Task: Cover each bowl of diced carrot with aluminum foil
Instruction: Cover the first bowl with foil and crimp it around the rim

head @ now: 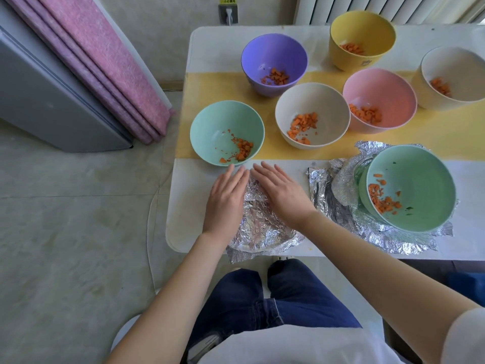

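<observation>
The foil sheet [258,224] at the near edge of the desk [194,206] is thin bright metal, heavily crinkled, with creases that catch the light. The foil heap [338,190] under the green bowl [414,174] is just as wrinkled and shiny enough to mirror the bowl's green wall. The mint bowl [210,127], purple bowl [273,52] and pink bowl [380,88] are smooth and hard with a soft satin sheen; plastic or ceramic, I cannot tell. The desk top is smooth, matt white with a matt yellow band [223,88]. The pink curtain [105,61] is slubby woven cloth. The jeans [301,298] are dark denim. The floor [65,232] looks like dull, marbled tile.
</observation>
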A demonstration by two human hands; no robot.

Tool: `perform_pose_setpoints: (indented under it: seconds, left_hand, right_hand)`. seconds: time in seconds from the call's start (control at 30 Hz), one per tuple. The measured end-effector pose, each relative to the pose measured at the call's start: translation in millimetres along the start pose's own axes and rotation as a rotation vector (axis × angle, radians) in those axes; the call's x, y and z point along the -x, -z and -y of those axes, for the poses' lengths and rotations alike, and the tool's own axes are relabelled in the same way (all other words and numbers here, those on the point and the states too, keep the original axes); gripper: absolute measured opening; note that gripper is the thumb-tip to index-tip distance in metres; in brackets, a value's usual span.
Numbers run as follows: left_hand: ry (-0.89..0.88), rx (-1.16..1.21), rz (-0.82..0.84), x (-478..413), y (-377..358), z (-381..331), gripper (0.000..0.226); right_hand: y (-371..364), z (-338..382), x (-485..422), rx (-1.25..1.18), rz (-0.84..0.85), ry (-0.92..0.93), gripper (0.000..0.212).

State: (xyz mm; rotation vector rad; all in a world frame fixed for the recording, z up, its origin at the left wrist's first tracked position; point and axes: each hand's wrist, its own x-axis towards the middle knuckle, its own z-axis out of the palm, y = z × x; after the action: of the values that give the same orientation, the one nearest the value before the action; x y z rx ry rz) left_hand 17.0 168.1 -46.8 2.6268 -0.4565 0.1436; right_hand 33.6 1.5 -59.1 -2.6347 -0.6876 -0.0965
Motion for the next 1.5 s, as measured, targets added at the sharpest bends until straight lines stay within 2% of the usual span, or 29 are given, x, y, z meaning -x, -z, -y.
perform_pose_setpoints:
  seconds: [0.17,0.37,0.6,0.73,0.87,0.97,1.1,1.17,1.37,1.43,1.5]
  left_hand:
    - [0.103,0.056,0.016,-13.7,-0.7,0.1,0.041]
    - [0.126,-0.053,-0.039,-16.2,2.7,0.0,0.04]
    - [0.317,0.258,-0.082,-16.2,4.1,2.0,0.024]
    - [0.339,0.287,-0.097,-18.8,4.8,3.3,0.02]
    - [0.361,0.254,-0.106,-12.7,4.4,0.1,0.02]
    - [0.432,0.23,-0.118,-2.7,5.5,-8.9,0.021]
    - [0.628,0.292,-0.087,13.0,9.5,-25.8,0.009]
    - [0.7,0.375,-0.06,21.4,11.1,-33.1,0.003]
    - [0.892,0.568,0.002,45.6,11.2,-44.7,0.012]
    - [0.889,0.549,0.018,48.6,13.2,-46.0,0.008]
    - [0.778,0.438,-0.037,45.8,15.4,-46.8,0.012]
  right_hand:
    - [0.7,1.6,-18.6,-0.028,-0.002,-0.051,0.038]
    - [7.2,3.7,-29.6,-0.159,0.093,-0.23,0.029]
    - [8.0,3.6,-32.6,-0.206,0.092,-0.261,0.023]
    - [9.1,2.3,-33.4,-0.236,0.091,-0.268,0.021]
    - [9.2,3.2,-35.5,-0.246,0.176,-0.265,0.025]
    - [5.3,11.3,-29.3,-0.162,0.094,-0.199,0.032]
    - [0.7,30.0,-7.9,-0.054,-0.036,-0.197,0.042]
    - [0.2,40.3,6.6,-0.009,-0.041,-0.175,0.043]
    - [-5.6,43.7,39.3,0.19,0.023,-0.2,0.049]
    - [-4.6,36.3,44.7,0.227,0.01,-0.221,0.051]
    - [-1.2,29.8,47.1,0.233,0.019,-0.246,0.058]
